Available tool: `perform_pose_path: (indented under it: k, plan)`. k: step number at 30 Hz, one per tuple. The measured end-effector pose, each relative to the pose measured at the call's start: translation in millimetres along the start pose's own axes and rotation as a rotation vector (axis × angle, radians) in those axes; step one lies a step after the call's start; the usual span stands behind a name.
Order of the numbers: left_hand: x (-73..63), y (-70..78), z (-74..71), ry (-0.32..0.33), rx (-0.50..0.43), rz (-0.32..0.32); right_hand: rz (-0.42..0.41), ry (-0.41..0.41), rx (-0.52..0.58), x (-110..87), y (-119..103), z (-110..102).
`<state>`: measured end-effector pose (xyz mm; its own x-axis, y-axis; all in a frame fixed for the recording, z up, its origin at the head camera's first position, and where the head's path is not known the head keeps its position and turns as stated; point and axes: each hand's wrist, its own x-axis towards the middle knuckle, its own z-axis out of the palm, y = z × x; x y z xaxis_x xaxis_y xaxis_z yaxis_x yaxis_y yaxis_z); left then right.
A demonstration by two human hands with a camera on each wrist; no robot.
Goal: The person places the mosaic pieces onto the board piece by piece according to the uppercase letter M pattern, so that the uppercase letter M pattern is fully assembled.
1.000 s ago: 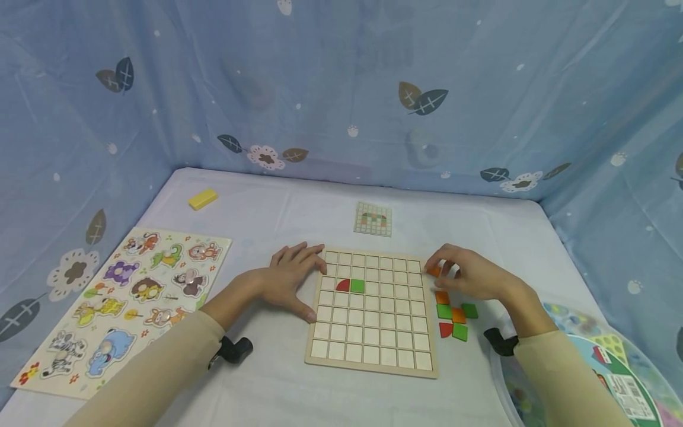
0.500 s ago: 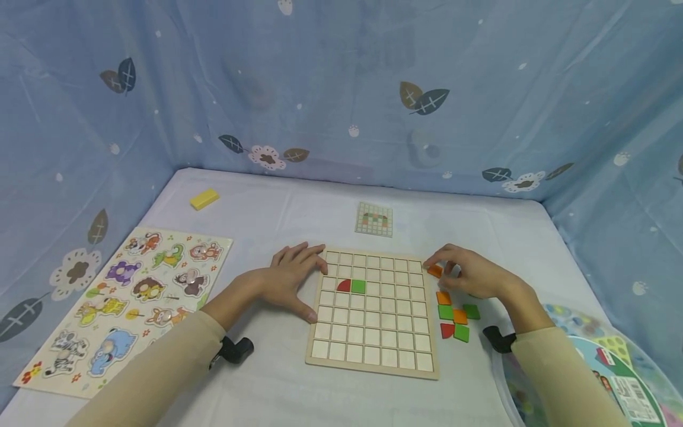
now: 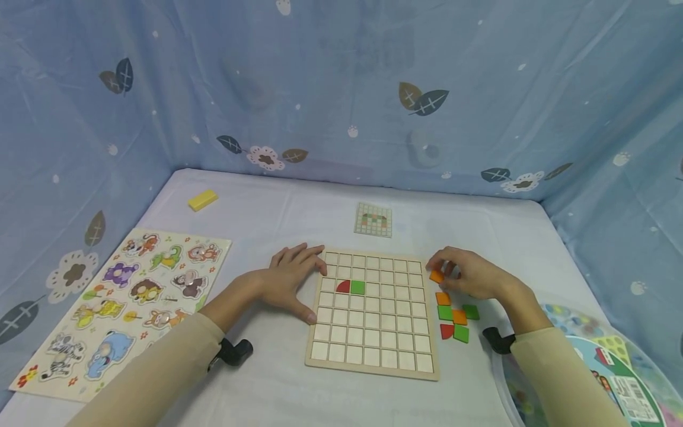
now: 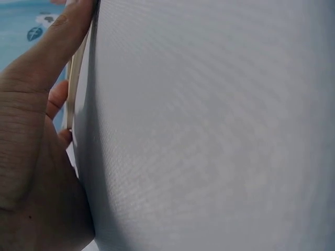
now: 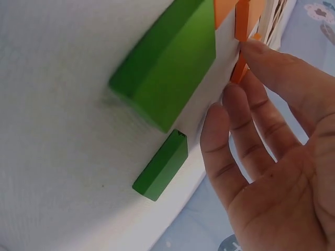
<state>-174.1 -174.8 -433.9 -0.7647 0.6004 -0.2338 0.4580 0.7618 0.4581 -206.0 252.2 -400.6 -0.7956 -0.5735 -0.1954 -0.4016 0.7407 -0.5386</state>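
Observation:
My left hand (image 3: 290,279) rests by the left edge of a wooden grid board (image 3: 373,372), fingers spread, with thumb and fingertips touching that edge. On the board, a red quarter-circle tile (image 3: 344,286) sits beside a green square tile (image 3: 357,287). Just off the board's right side, my right hand (image 3: 469,274) pinches an orange square tile (image 3: 436,276) between thumb and fingers. The right wrist view shows that orange tile (image 5: 239,69) at the fingertips, partly hidden by the thumb. In the left wrist view, only a sliver of board (image 4: 76,78) shows behind the hand.
Several loose tiles lie right of the board, including a green one (image 3: 461,334) and a red one (image 3: 446,331). A small pattern card (image 3: 373,219) lies behind it. An animal puzzle (image 3: 176,311), a yellow block (image 3: 203,200) and a clear tub (image 3: 501,379) surround it.
The orange tile at my right fingertips has turned slightly and shows more of its face, the right hand shifting a little. My left hand stays at the board's edge.

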Motion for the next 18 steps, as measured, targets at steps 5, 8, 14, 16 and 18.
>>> perform_pose_path:
  k: [5, 8, 14, 16, 18]
  plan:
    - [-0.8, 1.4, -0.2, 0.003, -0.006, 0.005, 0.014, -0.003, -0.026, -0.3, -0.2, -0.2]
    - [-0.4, 1.6, 0.0, 0.003, -0.006, 0.003, 0.011, -0.007, -0.034, -0.3, 1.0, -0.1]
    - [-0.2, 1.5, -0.7, 0.002, -0.009, 0.001, 0.012, -0.003, -0.044, -0.1, 2.6, -0.1]
    - [-0.2, 0.9, -0.4, 0.001, -0.007, -0.001, 0.010, 0.001, -0.047, -0.3, 2.8, 0.0]
    - [-0.1, 0.1, 0.0, -0.005, 0.002, -0.009, 0.009, 0.004, -0.052, -0.7, 2.3, 0.1]
